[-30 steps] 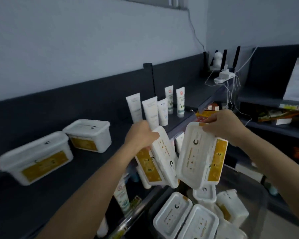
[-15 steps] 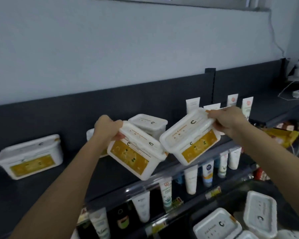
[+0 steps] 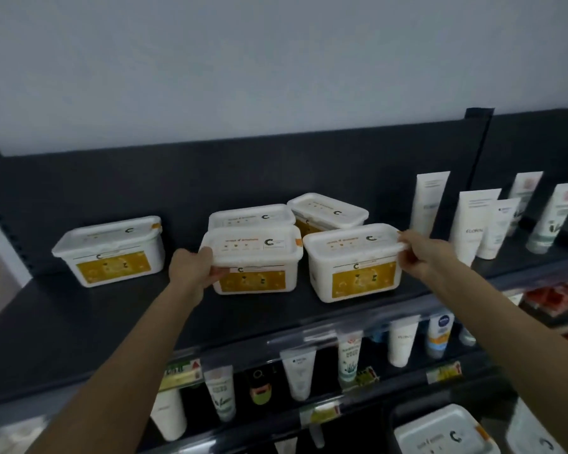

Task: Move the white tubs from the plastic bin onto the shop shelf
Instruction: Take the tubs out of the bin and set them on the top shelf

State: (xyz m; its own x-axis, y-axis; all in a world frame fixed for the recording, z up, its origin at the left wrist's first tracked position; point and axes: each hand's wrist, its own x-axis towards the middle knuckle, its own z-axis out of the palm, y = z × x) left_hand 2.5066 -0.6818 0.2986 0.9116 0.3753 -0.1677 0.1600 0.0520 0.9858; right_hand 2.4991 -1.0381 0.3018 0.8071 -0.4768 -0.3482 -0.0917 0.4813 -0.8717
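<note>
l grip (image 3: pixel 193 268) & r grip (image 3: pixel 422 253) both curled

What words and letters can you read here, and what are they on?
"C": lid and front of the left front tub and the right front tub, and the other tubs' lids.
"FLORA", cut off: tall white tube at upper right.
"NIVEA", probably: blue-and-white tube below.
Smaller print and price tags: too blurred to read.

Dark shop shelf (image 3: pixel 79 322): left hand (image 3: pixel 192 268) grips rim of middle tub (image 3: pixel 256 257), right hand (image 3: pixel 422 253) grips rim of front-right tub (image 3: pixel 354 262). 2 rear tubs (image 3: pixel 328 211) behind & lone tub (image 3: pixel 112 253) at left.
</note>
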